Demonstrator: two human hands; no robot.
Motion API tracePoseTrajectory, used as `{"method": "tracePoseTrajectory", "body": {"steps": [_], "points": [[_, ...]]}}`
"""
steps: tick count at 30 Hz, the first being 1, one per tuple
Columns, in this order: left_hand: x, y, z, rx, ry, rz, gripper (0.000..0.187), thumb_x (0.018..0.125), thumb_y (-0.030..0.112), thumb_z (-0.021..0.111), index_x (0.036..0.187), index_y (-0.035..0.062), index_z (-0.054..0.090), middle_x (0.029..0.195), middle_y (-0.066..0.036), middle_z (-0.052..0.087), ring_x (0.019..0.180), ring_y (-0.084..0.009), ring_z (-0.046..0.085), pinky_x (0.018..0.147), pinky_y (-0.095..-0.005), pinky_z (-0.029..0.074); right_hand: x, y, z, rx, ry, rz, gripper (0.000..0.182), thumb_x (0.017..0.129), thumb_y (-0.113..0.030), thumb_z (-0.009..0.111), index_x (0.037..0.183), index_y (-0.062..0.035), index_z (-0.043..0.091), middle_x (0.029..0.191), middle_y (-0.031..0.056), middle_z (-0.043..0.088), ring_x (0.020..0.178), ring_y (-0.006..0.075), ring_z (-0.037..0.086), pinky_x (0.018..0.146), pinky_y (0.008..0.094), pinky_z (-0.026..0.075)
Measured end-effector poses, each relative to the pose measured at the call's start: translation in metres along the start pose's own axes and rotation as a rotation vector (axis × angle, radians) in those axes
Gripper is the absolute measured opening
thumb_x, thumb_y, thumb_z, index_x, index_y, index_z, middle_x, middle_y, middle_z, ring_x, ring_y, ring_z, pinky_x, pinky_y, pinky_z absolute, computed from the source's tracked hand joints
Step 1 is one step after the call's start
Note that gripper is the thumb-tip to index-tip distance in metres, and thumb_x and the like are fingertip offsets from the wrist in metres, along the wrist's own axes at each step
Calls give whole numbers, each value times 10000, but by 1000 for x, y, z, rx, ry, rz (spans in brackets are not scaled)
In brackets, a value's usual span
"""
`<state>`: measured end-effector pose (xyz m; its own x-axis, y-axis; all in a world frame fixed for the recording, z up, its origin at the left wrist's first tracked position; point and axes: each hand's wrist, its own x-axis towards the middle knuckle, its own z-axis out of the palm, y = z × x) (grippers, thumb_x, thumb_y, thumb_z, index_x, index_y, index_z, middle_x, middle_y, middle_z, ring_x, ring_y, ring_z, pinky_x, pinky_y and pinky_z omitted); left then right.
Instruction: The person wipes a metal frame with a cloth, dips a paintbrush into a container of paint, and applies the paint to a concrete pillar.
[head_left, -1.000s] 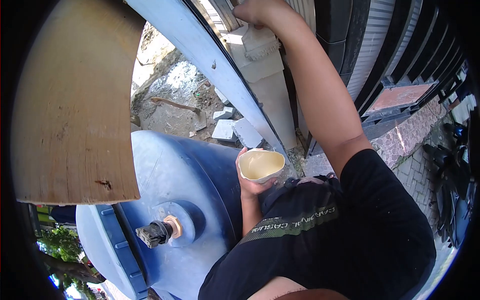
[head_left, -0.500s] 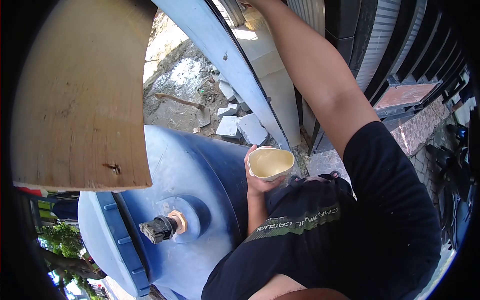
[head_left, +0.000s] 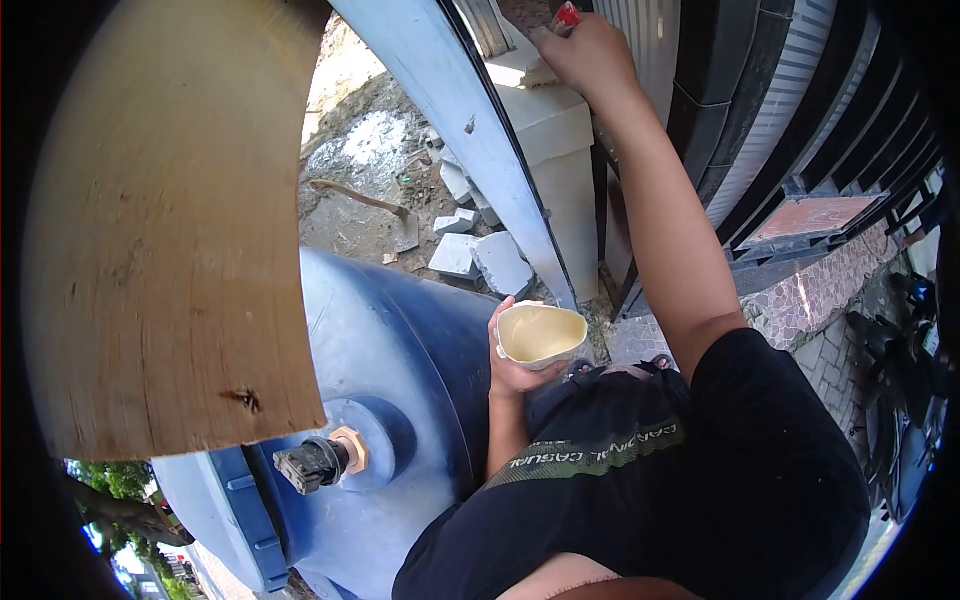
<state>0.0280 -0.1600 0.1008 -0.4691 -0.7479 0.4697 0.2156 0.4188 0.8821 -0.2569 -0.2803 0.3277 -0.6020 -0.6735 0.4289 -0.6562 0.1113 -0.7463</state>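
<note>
My left hand (head_left: 515,374) is wrapped round a cut-off container (head_left: 543,336) with an uneven rim and a cream-coloured inside. The container is in front of my body, beside the blue tank, its opening toward me. My right arm stretches up to the top of the view. There my right hand (head_left: 595,60) is closed round a red-handled tool (head_left: 567,16); its far end is hidden or out of view. The hand is close to the top of a cream pillar (head_left: 560,135).
A large blue tank (head_left: 390,340) with a black fitting (head_left: 312,465) lies on the left. A wooden board (head_left: 180,230) and a pale blue beam (head_left: 450,100) cross the view. Behind are broken blocks (head_left: 500,262) and a hoe (head_left: 365,203). Dark fencing (head_left: 770,120) stands right.
My right hand has come into view at the top with the red-handled tool in it. The left hand and container stay almost in place. The view has shifted slightly.
</note>
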Motion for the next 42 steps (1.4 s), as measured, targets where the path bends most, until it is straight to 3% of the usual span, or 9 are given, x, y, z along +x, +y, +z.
{"method": "tracePoseTrajectory", "body": {"steps": [4, 6, 10, 12, 18, 25, 28, 30, 42], "points": [[2, -7, -4, 95, -61, 50, 1106, 517, 241, 873, 1350, -43, 204, 1161, -163, 559, 1036, -261, 588, 936, -376, 443, 1, -34, -30, 21, 65, 49, 414, 698, -356, 614, 922, -15, 681, 942, 239, 652, 906, 355, 640, 820, 402, 500], [2, -6, -3, 89, -74, 71, 1118, 513, 211, 875, 1364, -42, 195, 1165, -156, 553, 1046, -257, 581, 920, -372, 456, 3, -62, -51, 31, -306, 139, 347, 766, -260, 584, 955, 18, 670, 1002, 240, 643, 987, 304, 632, 826, 381, 495], [4, -4, 1, 20, -50, 54, 1115, 515, 212, 874, 1360, -36, 192, 1170, -160, 551, 1048, -257, 579, 928, -373, 450, 57, -51, 1, -146, -199, 75, 358, 735, -235, 585, 982, 10, 671, 1060, 225, 634, 1003, 277, 632, 840, 361, 491], [3, -1, 1, 70, -74, 74, 1110, 517, 203, 875, 1361, -29, 191, 1175, -163, 548, 1051, -257, 578, 931, -375, 449, 64, -56, 4, 14, -362, 236, 374, 740, -229, 575, 1014, 8, 666, 1115, 206, 619, 1052, 271, 611, 875, 345, 476], [0, -1, 0, -1, -50, 104, 1102, 519, 180, 874, 1361, -22, 192, 1190, -169, 542, 1055, -260, 576, 933, -378, 448, 79, -54, 47, 34, 56, 97, 380, 779, -245, 507, 995, 25, 662, 1059, 249, 624, 986, 318, 632, 851, 402, 482], [-1, 5, -2, 25, -34, 57, 1099, 520, 160, 870, 1370, -2, 193, 1196, -180, 536, 1065, -269, 571, 922, -385, 460, 75, -24, 75, -30, -159, -53, 413, 733, -368, 611, 977, -41, 672, 1008, 189, 651, 948, 326, 630, 862, 385, 488], [1, 5, 1, -3, -34, 58, 1089, 523, 143, 863, 1371, 7, 194, 1197, -184, 533, 1064, -274, 572, 917, -388, 464, 44, -7, 67, -44, -28, -229, 356, 732, -389, 627, 831, -53, 690, 803, 205, 661, 785, 366, 643, 743, 427, 504], [-1, 7, 5, -41, 36, -27, 1073, 551, 258, 857, 1349, -30, 201, 1158, -187, 547, 1046, -273, 573, 945, -396, 432, 25, -3, 53, 50, -74, -229, 348, 715, -392, 630, 813, -64, 692, 779, 210, 654, 783, 360, 644, 740, 436, 503], [1, 1, 2, 14, -27, 26, 1068, 554, 248, 850, 1353, -24, 195, 1168, -195, 543, 1056, -284, 571, 956, -404, 425, 32, -38, -9, -68, -181, -26, 441, 697, -330, 592, 1005, -26, 676, 1043, 203, 644, 941, 303, 642, 812, 370, 493]]}}
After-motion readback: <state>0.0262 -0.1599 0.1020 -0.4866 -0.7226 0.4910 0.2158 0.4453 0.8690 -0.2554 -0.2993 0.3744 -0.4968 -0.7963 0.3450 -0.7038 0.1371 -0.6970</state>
